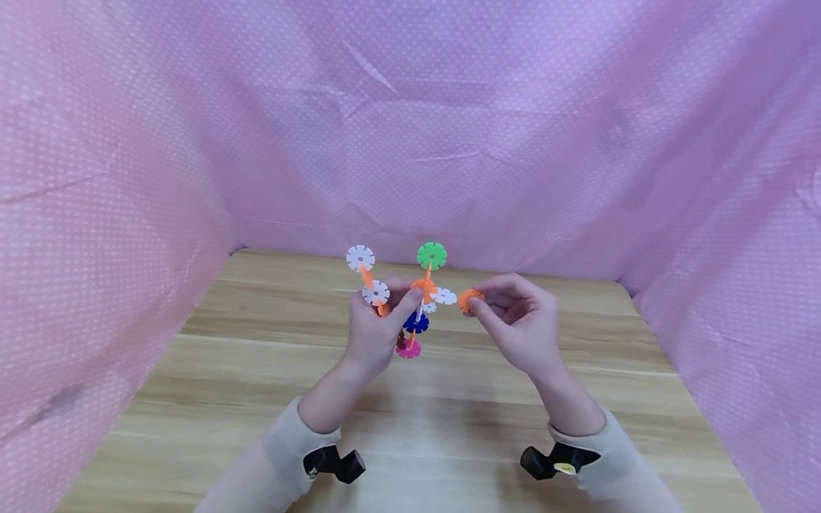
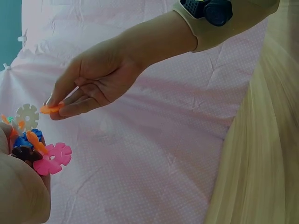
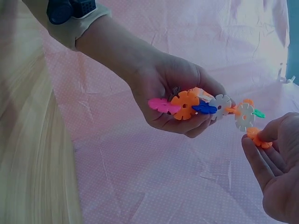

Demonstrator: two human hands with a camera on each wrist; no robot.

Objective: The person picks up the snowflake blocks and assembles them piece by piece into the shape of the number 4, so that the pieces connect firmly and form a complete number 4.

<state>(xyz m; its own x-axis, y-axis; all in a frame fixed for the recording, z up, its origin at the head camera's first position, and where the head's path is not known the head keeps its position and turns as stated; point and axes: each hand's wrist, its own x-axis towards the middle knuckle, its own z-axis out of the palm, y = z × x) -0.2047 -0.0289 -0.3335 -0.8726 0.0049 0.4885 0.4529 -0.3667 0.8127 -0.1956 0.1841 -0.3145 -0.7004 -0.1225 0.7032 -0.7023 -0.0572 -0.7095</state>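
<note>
My left hand [image 1: 375, 328] grips a chain of joined notched plastic discs, its thumb pressed on an orange disc [image 1: 424, 289]. White discs [image 1: 360, 258] branch off at the upper left, and a green disc [image 1: 432, 256] tops the other arm. Lower in the cluster come a blue disc [image 1: 418, 324], a brown one mostly hidden by the hand, and a pink disc [image 3: 161, 105]. Between thumb and fingertips, my right hand [image 1: 522, 324] pinches a separate orange disc [image 1: 470, 301]. That disc is close beside the white disc [image 1: 444, 296] sticking out rightward from the chain.
Both hands are over a wood-grain table [image 1: 423, 442]. Pink dotted cloth [image 1: 410, 142] hangs around its back and sides. A black camera mount [image 1: 336, 463] is strapped to the left wrist, another black mount [image 1: 551, 462] to the right.
</note>
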